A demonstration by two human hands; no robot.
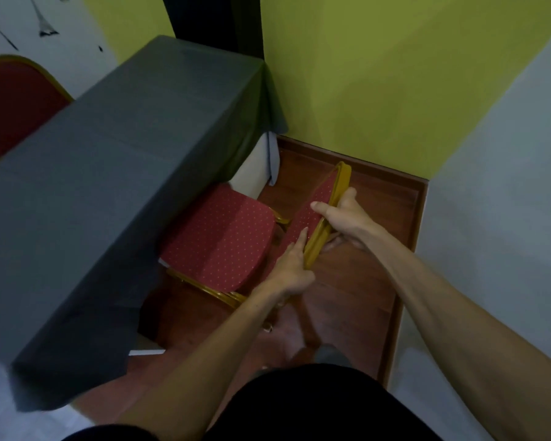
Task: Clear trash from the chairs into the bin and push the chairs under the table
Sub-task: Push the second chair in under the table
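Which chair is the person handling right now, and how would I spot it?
Start at the long table under its dark grey cloth. The red chair sits on its right side, seat partly tucked under the cloth. The left hand and right hand grip its gold-framed backrest, unlike the other red chair beyond the table.

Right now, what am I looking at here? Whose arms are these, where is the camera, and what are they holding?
There is no machine here: a person wears a camera on the head, so this single picture looks forward and down along their own bare arms. Both hands grip the gold-framed backrest of a red chair: the left hand lower down, the right hand further along the top rail. The chair's dotted seat is partly tucked under a table covered with a grey cloth. No trash shows on the seat, and nothing lies on the cloth in view. A second red chair stands beyond the table, at the far left. The floor is brown wood.
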